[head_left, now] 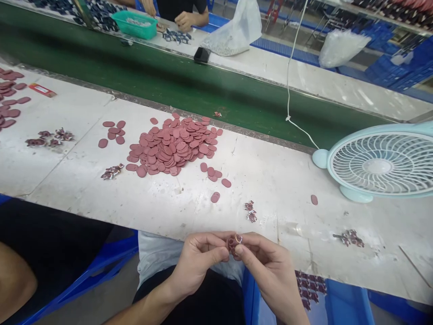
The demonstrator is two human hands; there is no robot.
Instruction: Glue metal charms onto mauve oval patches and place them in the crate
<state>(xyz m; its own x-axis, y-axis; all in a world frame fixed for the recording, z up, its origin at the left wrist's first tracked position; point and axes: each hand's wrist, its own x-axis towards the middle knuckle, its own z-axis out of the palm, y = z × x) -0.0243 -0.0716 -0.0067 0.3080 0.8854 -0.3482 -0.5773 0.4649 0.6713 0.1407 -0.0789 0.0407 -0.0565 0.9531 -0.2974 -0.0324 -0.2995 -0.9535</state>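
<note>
Lower middle: left fingers [214, 258] and right fingers [246, 255] pinch a small brown piece [232, 244] between them, by the white table [260, 167].

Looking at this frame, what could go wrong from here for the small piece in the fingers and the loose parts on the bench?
The small dark-red piece, pinched between the left hand and right hand, might slip and drop off the front edge of the white tabletop. Nearer the back, the loose heap of dusty-red oval discs could shed some onto the green strip if bumped.
</note>
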